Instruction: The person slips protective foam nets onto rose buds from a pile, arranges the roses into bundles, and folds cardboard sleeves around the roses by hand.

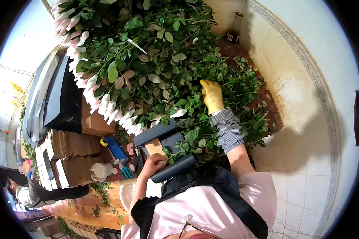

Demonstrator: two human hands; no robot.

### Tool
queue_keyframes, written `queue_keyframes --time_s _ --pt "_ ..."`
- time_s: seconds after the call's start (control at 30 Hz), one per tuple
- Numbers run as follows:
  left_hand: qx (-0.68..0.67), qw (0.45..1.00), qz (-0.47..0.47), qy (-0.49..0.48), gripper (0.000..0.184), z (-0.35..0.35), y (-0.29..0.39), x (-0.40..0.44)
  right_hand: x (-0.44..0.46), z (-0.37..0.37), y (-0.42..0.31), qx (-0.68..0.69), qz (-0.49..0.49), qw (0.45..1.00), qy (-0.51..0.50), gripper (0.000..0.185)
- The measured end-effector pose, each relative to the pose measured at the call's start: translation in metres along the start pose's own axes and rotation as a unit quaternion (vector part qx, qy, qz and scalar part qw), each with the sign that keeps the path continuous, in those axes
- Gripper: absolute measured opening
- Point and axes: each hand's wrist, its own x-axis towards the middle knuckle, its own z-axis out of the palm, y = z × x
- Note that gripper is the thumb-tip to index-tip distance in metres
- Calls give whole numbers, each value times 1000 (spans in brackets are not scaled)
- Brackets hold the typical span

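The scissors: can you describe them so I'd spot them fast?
Start at the big leafy flower heap, then the cardboard stacks below its left side. Between those stacks and the bare left hand lie the scissors, the only thing there with turquoise loops.

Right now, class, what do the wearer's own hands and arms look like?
The right hand wears a yellow glove; a dark-and-white checked cuff gathers above it, then a pale pink sleeve. The left hand is bare.

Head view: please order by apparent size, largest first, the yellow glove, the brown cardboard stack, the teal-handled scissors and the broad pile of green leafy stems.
1. Broad pile of green leafy stems
2. Brown cardboard stack
3. Yellow glove
4. Teal-handled scissors
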Motion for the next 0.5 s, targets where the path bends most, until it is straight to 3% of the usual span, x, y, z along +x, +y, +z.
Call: queue_keyframes --time_s 0.03,0.1,0.23,0.3,0.37,0.5 --pt "5 1000 5 -2 27 0 -2 1 -12 12 0 22 37 993 -109 30" --pt "8 1000 12 -6 27 1 -1 1 -41 39 1 -74 62 973 -210 29" --pt "13 1000 1 0 28 -1 1 4 -66 71 12 -93 77 976 -183 32" --pt "-2 1000 12 9 27 2 1 0 -60 85 32 -6 54 983 -178 33" --pt "-16 1000 17 17 26 4 -6 0 -29 82 43 32 99 959 -263 33" --pt "-6 1000 -2 6 27 0 7 -1 19 -3 -31 -18 4 998 -57 19"
